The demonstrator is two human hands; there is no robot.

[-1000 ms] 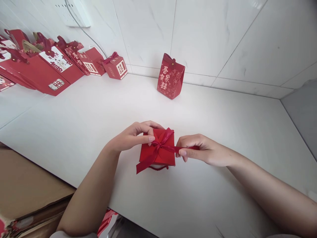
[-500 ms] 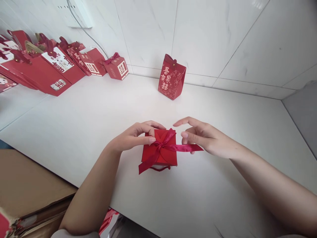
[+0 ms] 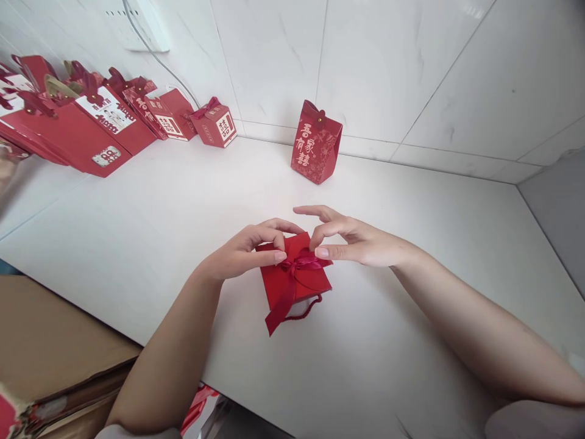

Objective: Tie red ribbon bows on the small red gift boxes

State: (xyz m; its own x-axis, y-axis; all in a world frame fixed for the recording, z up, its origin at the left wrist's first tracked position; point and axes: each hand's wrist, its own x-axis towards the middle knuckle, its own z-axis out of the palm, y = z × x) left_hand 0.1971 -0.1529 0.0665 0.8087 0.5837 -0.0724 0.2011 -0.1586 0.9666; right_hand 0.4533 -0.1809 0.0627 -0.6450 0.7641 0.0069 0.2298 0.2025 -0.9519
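A small red gift box (image 3: 274, 283) sits on the white tabletop, turned slightly askew. Across its folded top lies a dark red satin ribbon (image 3: 282, 302), tied in the middle, one tail hanging over the near side. My left hand (image 3: 247, 253) rests at the box's upper left, thumb and bent finger pinched at the ribbon's knot, other fingers over the far edge. My right hand (image 3: 354, 241) pinches the ribbon's right part between thumb and a finger, index finger stretched out above. A twisted red cord (image 3: 301, 316) loops out at the box's near side.
A red printed gift bag (image 3: 315, 143) stands near the tiled wall. Several red bags (image 3: 86, 137) and small boxes (image 3: 214, 125) line the back left. Cardboard (image 3: 59, 329) lies beyond the table's left front edge. A blurred skin-toned shape (image 3: 5, 171) shows at the left edge.
My right hand has moved left and taken the ribbon's right part, drawing it in toward the knot. The box has turned a little. A blurred shape has entered at the far left.
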